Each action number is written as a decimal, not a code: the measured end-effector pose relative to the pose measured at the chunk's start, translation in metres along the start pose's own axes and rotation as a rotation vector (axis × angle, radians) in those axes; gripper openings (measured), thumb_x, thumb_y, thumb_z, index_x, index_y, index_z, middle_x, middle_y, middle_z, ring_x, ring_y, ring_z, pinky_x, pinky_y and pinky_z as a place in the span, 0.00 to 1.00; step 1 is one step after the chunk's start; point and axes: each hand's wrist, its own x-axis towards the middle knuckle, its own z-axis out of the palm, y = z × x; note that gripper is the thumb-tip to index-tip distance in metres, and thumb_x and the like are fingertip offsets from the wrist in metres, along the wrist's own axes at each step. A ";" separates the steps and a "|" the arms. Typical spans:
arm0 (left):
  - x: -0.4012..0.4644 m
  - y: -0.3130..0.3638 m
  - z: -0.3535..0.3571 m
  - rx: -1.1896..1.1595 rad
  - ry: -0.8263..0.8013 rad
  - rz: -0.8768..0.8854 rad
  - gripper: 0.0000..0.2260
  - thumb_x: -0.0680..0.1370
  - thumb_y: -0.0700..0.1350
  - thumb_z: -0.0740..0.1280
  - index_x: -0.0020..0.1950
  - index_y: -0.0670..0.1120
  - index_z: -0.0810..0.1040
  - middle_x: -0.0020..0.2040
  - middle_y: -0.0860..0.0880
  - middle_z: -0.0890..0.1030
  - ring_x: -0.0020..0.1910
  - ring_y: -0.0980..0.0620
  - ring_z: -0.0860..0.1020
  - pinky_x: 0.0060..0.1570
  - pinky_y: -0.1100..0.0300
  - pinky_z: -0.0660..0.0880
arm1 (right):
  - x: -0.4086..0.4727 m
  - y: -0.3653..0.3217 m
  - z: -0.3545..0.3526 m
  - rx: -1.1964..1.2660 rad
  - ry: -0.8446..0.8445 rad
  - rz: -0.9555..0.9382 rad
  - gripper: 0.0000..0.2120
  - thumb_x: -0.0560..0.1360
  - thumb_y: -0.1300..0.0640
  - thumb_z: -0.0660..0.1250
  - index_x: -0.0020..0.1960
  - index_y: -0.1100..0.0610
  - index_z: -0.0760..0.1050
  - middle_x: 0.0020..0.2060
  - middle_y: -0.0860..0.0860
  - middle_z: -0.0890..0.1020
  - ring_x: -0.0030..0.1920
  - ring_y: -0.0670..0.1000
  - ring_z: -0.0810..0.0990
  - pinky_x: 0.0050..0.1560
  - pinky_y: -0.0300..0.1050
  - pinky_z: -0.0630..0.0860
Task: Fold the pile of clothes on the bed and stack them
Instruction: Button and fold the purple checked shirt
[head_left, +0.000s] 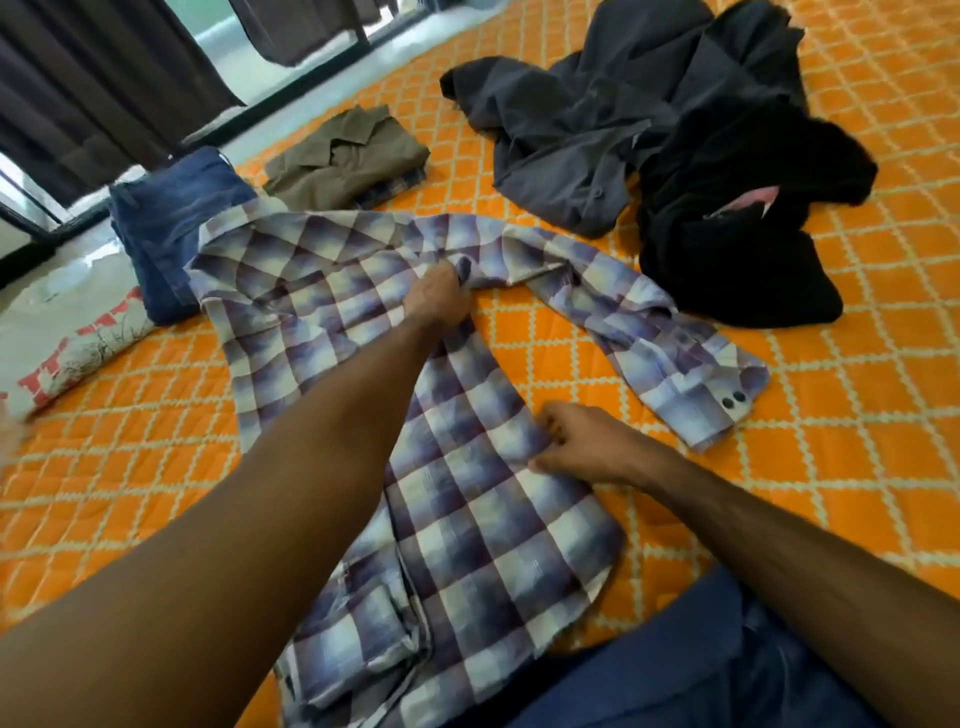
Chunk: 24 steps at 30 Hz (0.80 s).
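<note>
1. Purple-and-white checked long-sleeved cotton shirt (457, 499) lies spread on the orange quilted bedspread with a white lattice pattern (810, 467), body running from near edge toward the middle of the bed; one sleeve extends to the right, cuff with two dark buttons (732, 400) flat on the cover.
2. Left hand (436, 299): arm reaches forward across the shirt body; fingers curled into a bunch of fabric near the armpit of the right-lying sleeve. Fingertips hidden in the cloth.
3. Right hand (587, 441): at the shirt's right side edge, mid-body; thumb and fingers pinch the hem of the fabric.
4. Folded olive-green collared shirt (348, 158) sits on other folded checked cloth at far left; folded blue denim trousers (171, 223) just beside it, partly under the checked shirt's far corner.
5. Unfolded pile at far right: crumpled grey garment (597, 124) touching a black garment (748, 208).
6. Printed white-and-red pillow (67, 338) at left edge.
</note>
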 end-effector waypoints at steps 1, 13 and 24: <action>0.000 -0.002 0.000 -0.038 0.020 -0.004 0.12 0.81 0.47 0.63 0.62 0.44 0.73 0.57 0.42 0.79 0.56 0.41 0.78 0.55 0.47 0.77 | -0.001 0.000 0.001 0.052 0.010 -0.007 0.17 0.76 0.54 0.72 0.63 0.53 0.74 0.50 0.50 0.82 0.48 0.50 0.82 0.44 0.48 0.80; -0.016 -0.043 -0.058 -0.068 0.090 0.178 0.17 0.80 0.44 0.64 0.70 0.45 0.74 0.67 0.42 0.77 0.65 0.42 0.75 0.62 0.49 0.74 | -0.018 -0.089 0.037 0.035 -0.138 -0.200 0.40 0.76 0.61 0.70 0.81 0.45 0.54 0.53 0.48 0.80 0.41 0.44 0.78 0.35 0.40 0.72; -0.073 -0.136 -0.057 0.536 0.247 0.400 0.21 0.77 0.43 0.68 0.69 0.45 0.70 0.55 0.43 0.79 0.49 0.40 0.80 0.51 0.45 0.74 | -0.007 -0.127 0.137 -0.689 -0.196 -0.162 0.50 0.76 0.59 0.69 0.82 0.57 0.36 0.44 0.57 0.82 0.39 0.59 0.79 0.30 0.47 0.71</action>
